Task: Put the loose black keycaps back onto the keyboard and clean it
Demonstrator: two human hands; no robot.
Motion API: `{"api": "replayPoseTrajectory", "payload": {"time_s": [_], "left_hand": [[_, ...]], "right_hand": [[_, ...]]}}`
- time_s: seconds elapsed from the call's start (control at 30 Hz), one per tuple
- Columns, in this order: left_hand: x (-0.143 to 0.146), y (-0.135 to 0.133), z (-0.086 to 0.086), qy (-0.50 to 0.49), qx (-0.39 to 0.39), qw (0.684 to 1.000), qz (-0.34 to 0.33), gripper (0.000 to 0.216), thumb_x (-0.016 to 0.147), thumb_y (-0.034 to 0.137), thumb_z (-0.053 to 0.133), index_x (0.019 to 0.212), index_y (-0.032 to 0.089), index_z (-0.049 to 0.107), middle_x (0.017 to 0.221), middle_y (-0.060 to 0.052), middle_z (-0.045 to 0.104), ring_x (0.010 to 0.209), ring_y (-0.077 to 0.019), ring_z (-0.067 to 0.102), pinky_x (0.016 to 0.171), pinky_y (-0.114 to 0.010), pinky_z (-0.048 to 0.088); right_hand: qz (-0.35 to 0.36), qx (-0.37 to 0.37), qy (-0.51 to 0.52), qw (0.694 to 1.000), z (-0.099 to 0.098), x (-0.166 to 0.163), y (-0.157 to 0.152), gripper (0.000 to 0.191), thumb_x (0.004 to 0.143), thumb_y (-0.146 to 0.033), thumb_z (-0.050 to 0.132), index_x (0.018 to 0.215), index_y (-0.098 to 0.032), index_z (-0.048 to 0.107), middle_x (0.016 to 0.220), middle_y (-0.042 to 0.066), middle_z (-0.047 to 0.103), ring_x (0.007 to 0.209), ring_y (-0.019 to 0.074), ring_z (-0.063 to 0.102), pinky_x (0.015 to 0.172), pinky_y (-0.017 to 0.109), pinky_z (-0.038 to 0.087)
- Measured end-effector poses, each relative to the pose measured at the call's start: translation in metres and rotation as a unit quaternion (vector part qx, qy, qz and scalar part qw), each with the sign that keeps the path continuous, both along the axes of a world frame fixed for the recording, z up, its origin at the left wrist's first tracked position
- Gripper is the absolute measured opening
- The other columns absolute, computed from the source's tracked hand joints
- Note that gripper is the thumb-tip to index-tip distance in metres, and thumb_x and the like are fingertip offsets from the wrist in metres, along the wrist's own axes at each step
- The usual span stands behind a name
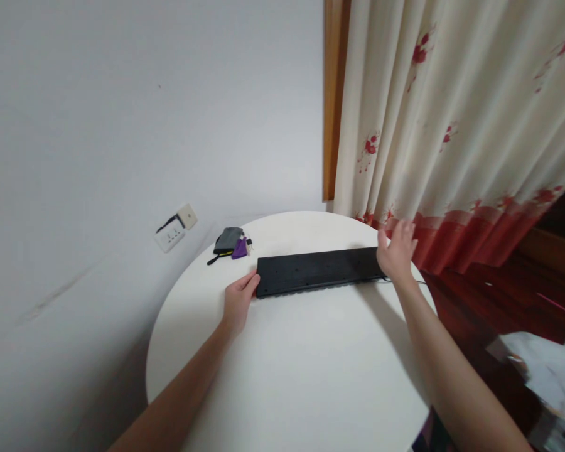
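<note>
A long black keyboard (317,270) lies across the white round table (306,370), its underside turned up and a row of keys just showing along the near edge. My left hand (240,295) grips its left end, with thumb and fingers closed at the corner. At the other end, my right hand (398,251) is raised with the fingers stretched and apart, slightly blurred. Its palm side hides the keyboard's right end; whether it touches there I cannot tell. A thin cable (419,282) runs out to the right behind my right wrist.
A grey pouch (228,240) with a purple piece (240,248) lies at the table's back left. Behind stand a wall with a socket (170,235) and a cream curtain (405,125) with red flowers. White bags or papers (541,364) lie at the lower right.
</note>
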State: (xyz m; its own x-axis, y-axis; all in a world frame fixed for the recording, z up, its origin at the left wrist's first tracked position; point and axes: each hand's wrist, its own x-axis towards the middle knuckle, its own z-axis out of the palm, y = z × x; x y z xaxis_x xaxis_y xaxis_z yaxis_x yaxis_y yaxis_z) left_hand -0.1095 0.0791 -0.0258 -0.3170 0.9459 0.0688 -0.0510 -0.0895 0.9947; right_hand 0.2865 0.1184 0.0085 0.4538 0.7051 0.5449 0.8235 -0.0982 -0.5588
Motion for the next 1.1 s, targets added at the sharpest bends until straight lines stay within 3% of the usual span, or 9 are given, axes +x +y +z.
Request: {"api": "replayPoseTrajectory", "payload": {"time_s": [0.1, 0.17, 0.37, 0.53, 0.63, 0.83, 0.93, 1.03, 1.1], "left_hand": [[-0.002, 0.002, -0.003, 0.011, 0.003, 1.0, 0.0, 0.054, 0.071, 0.039, 0.078, 0.118, 0.013, 0.071, 0.111, -0.009, 0.074, 0.099, -0.026, 0.07, 0.093, -0.041, 0.053], [-0.003, 0.003, -0.005, 0.017, 0.007, 1.0, -0.002, 0.053, 0.072, 0.04, 0.078, 0.117, 0.013, 0.071, 0.111, -0.009, 0.074, 0.101, -0.0262, 0.069, 0.095, -0.041, 0.052], [-0.001, 0.0, -0.002, -0.005, 0.019, 1.0, -0.019, 0.054, 0.071, 0.041, 0.079, 0.117, 0.014, 0.072, 0.108, -0.009, 0.075, 0.098, -0.0263, 0.07, 0.095, -0.043, 0.052], [0.001, -0.003, 0.003, -0.024, 0.028, 0.999, -0.032, 0.053, 0.07, 0.04, 0.08, 0.115, 0.013, 0.072, 0.113, -0.01, 0.073, 0.103, -0.0274, 0.069, 0.099, -0.045, 0.051], [0.001, -0.002, 0.002, -0.033, 0.027, 0.999, -0.034, 0.053, 0.071, 0.039, 0.079, 0.117, 0.013, 0.071, 0.117, -0.01, 0.072, 0.106, -0.0276, 0.068, 0.101, -0.045, 0.049], [0.0, 0.0, -0.003, -0.021, 0.006, 0.999, -0.024, 0.05, 0.072, 0.035, 0.079, 0.115, 0.013, 0.071, 0.116, -0.01, 0.072, 0.104, -0.0267, 0.069, 0.1, -0.043, 0.05], [-0.001, 0.0, -0.003, -0.013, 0.007, 1.0, -0.026, 0.048, 0.073, 0.036, 0.079, 0.114, 0.014, 0.072, 0.114, -0.009, 0.073, 0.103, -0.0267, 0.069, 0.097, -0.042, 0.052], [-0.001, 0.0, -0.001, -0.015, 0.016, 0.999, -0.033, 0.049, 0.073, 0.037, 0.079, 0.115, 0.014, 0.072, 0.113, -0.009, 0.073, 0.102, -0.0267, 0.069, 0.095, -0.042, 0.052], [-0.001, 0.0, -0.001, -0.014, 0.017, 0.999, -0.035, 0.052, 0.073, 0.039, 0.078, 0.117, 0.013, 0.071, 0.113, -0.01, 0.073, 0.1, -0.0268, 0.069, 0.095, -0.042, 0.052]], "right_hand": [[0.102, -0.24, -0.05, 0.964, -0.022, -0.012, 0.006, 0.077, 0.095, -0.054, 0.038, 0.152, -0.004, 0.028, 0.159, 0.026, 0.024, 0.149, 0.0354, 0.018, 0.117, 0.058, 0.017], [0.118, -0.298, -0.048, 0.946, -0.031, -0.017, 0.007, 0.077, 0.094, -0.056, 0.039, 0.149, -0.002, 0.034, 0.156, 0.027, 0.03, 0.147, 0.0355, 0.025, 0.117, 0.056, 0.019], [0.069, -0.078, -0.002, 0.995, -0.016, -0.022, 0.003, 0.073, 0.097, -0.049, 0.033, 0.153, -0.003, 0.025, 0.158, 0.025, 0.027, 0.148, 0.0331, 0.022, 0.116, 0.055, 0.023], [0.097, 0.101, -0.031, 0.99, 0.012, -0.063, -0.025, 0.074, 0.098, -0.045, 0.032, 0.159, -0.014, 0.004, 0.165, 0.015, 0.007, 0.152, 0.0288, 0.004, 0.118, 0.058, 0.016], [0.181, 0.076, -0.078, 0.977, 0.012, -0.1, -0.045, 0.072, 0.1, -0.044, 0.029, 0.159, -0.013, 0.001, 0.165, 0.015, 0.006, 0.153, 0.0259, 0.001, 0.119, 0.056, 0.013], [0.384, -0.139, -0.113, 0.906, -0.006, -0.127, -0.05, 0.065, 0.098, -0.055, 0.032, 0.142, -0.01, 0.051, 0.15, 0.019, 0.046, 0.142, 0.0306, 0.039, 0.115, 0.052, 0.03], [0.336, -0.077, -0.025, 0.938, -0.004, -0.105, -0.036, 0.06, 0.099, -0.053, 0.031, 0.137, -0.014, 0.056, 0.142, 0.015, 0.055, 0.133, 0.0267, 0.05, 0.112, 0.043, 0.036], [0.197, -0.006, 0.037, 0.98, -0.004, -0.063, -0.018, 0.06, 0.099, -0.048, 0.029, 0.133, -0.008, 0.058, 0.137, 0.019, 0.059, 0.129, 0.0271, 0.052, 0.113, 0.042, 0.035], [0.076, -0.046, 0.043, 0.995, -0.009, -0.034, -0.008, 0.059, 0.099, -0.044, 0.029, 0.133, -0.006, 0.058, 0.137, 0.024, 0.056, 0.132, 0.0311, 0.047, 0.112, 0.049, 0.032]]}}
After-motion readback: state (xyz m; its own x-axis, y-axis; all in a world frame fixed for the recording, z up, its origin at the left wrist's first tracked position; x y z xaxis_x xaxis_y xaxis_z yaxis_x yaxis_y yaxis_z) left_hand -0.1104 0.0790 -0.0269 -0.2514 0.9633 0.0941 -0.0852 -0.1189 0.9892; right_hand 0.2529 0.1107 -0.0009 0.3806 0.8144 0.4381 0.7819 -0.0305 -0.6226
